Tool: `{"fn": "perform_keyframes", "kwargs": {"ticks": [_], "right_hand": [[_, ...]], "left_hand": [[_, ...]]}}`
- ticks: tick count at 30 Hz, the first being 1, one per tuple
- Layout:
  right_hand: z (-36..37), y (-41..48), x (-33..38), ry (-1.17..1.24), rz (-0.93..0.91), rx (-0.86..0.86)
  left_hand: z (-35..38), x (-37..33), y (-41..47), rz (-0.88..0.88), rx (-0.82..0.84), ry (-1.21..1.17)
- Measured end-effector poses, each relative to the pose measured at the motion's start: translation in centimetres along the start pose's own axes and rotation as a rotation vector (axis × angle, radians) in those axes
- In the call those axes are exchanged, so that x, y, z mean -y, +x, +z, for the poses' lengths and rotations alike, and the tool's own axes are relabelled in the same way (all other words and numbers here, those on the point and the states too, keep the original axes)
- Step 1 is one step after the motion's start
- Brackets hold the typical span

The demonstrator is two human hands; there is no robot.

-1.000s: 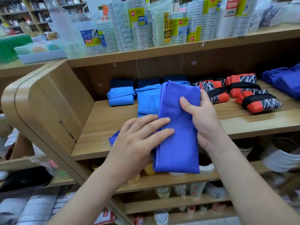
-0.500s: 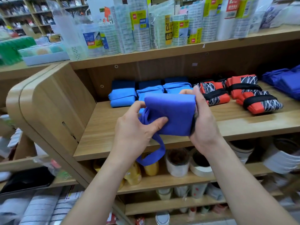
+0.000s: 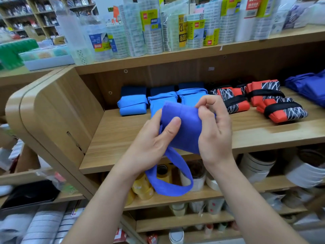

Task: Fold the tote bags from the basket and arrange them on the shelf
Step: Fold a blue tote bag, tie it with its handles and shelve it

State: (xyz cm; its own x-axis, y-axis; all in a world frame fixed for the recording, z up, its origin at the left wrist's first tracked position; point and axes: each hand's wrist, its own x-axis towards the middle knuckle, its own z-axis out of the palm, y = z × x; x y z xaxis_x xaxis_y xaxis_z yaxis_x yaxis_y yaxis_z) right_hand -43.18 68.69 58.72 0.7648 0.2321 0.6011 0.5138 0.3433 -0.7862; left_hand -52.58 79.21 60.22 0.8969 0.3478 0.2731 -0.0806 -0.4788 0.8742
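We bind the folded tote bag [image 3: 182, 131] with its own strap [image 3: 175, 189].
Our left hand [image 3: 153, 138] and right hand [image 3: 214, 131] both grip the bag in the air, just before the shelf [image 3: 263, 134]; we should press it tight while we wind the hanging strap around.

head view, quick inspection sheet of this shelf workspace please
surface: wooden shelf, light grain.
job's things: blue tote bag, partly folded, held above the shelf; its handle loop hangs down. folded light blue bags at back left, red patterned bags to their right. basket not in view.
clutter: loose blue bags at far right.
hands: left hand grips the bag, thumb on front; right hand pinches its upper edge.
cables: nothing seen.
surroundings: tape packs on the shelf above; tape rolls below.
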Motion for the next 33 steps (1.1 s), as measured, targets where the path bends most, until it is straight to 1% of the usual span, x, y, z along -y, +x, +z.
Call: {"fn": "perform_keyframes", "kwargs": {"ticks": [2,3,5,7,9,10,11,12,13,15,16,18,20,22,24,25,27,28,31,33], "right_hand": [[0.2,-0.5,-0.1,0.000,-0.004,-0.011],[0.3,-0.7,-0.3,0.007,0.010,-0.007],[0.2,-0.9,-0.4,0.018,0.068,0.057],[-0.6,-0.5,-0.2,-0.043,0.159,0.241],[-1.7,0.4,0.6,-0.167,0.271,0.527],[-2.1,0.9,0.8,-0.280,0.293,0.667],[-2.5,1.2,1.0,-0.397,0.276,0.764],[-2.7,1.4,0.9,-0.480,0.229,0.804],[-2.8,1.6,0.9,-0.507,0.178,0.795],[-3.1,1.8,0.7,-0.572,0.053,0.774],[-3.4,1.9,0.6,-0.640,-0.015,0.786],[-3.9,2.3,0.7,-0.723,-0.093,0.805],[-4.6,2.7,1.0,-0.745,-0.142,0.789],[-5.3,3.2,1.5,-0.782,-0.162,0.774],[-6.0,3.8,1.9,-0.831,-0.167,0.775],[-6.3,3.9,2.1,-0.854,-0.173,0.779],[-6.3,4.1,2.6,-0.878,-0.189,0.776],[-6.2,4.1,2.8,-0.878,-0.206,0.775],[-5.7,4.0,3.2,-0.825,-0.269,0.780],[-5.5,3.8,3.4,-0.809,-0.309,0.779]], "left_hand": [[0.1,-0.2,-0.1,-0.144,-0.024,-0.176],[0.1,-0.2,-0.1,-0.183,-0.057,-0.220],[0.0,0.0,0.0,-0.165,-0.141,-0.164],[-0.4,0.3,0.0,-0.097,-0.195,-0.031],[-0.6,0.5,-0.1,-0.042,-0.195,0.092],[-0.6,0.7,-0.2,-0.019,-0.185,0.138],[-0.6,0.7,-0.3,-0.001,-0.177,0.169],[-0.5,0.6,-0.4,0.002,-0.170,0.166],[-0.5,0.5,-0.5,-0.009,-0.153,0.120],[-0.9,0.2,-0.5,-0.053,-0.061,0.019],[-1.3,0.3,-0.4,-0.074,0.000,-0.003],[-2.3,0.8,-0.5,-0.090,0.095,0.013],[-3.7,1.3,-0.6,-0.094,0.121,0.060],[-5.1,1.6,-0.8,-0.115,0.150,0.027],[-6.3,1.4,-1.0,-0.152,0.221,0.031],[-6.7,1.2,-1.1,-0.161,0.255,0.075],[-6.7,0.9,-1.3,-0.139,0.250,0.202],[-6.3,0.7,-1.2,-0.129,0.228,0.220],[-4.2,0.0,-0.7,-0.145,0.199,0.134],[-3.0,-0.2,-0.4,-0.147,0.179,0.179]]}}
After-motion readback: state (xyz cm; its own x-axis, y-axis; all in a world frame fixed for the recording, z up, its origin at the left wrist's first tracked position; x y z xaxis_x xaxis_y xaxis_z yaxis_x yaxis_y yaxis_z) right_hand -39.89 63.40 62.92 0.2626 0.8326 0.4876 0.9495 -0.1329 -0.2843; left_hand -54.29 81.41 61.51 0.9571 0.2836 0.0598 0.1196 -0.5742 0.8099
